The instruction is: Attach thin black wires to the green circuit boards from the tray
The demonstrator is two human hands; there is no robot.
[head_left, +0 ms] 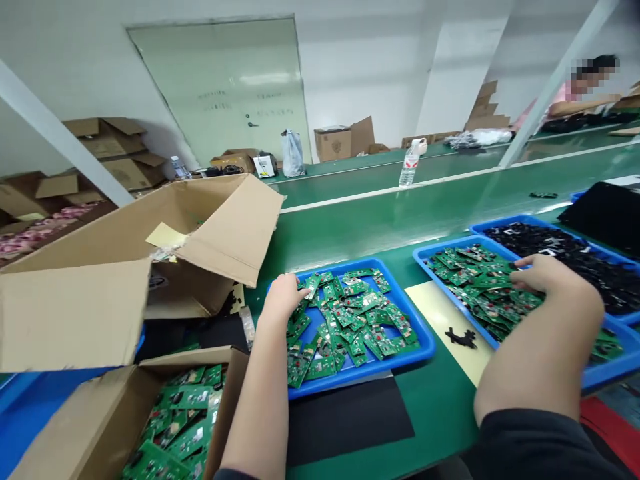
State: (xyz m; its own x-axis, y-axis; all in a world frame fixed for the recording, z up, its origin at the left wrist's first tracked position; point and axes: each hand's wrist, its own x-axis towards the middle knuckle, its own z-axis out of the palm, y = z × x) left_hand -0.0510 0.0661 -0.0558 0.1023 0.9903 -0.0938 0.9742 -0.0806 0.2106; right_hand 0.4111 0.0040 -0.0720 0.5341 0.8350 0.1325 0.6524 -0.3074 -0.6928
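Note:
My left hand (284, 298) is at the left rim of a blue tray (425, 347), its thumb stretched out over green circuit boards (350, 313). Its fingers look spread, though partly hidden behind the hand; no held object shows. Over a second blue tray (423, 255), to the right, hovers my right hand (543, 275), fingers apart and pointing left. Beneath it lies a heap of green circuit boards (475, 280); I cannot see whether its fingertips touch them. A small black part (461, 338) lies on a yellow sheet (430, 300) between the trays.
An open cardboard box (235, 367) of circuit boards stands front left, with a larger box (75, 313) behind it. Black parts (565, 260) fill another tray at right. A water bottle (409, 163) stands by the green divider (360, 223). A person (565, 103) sits far right.

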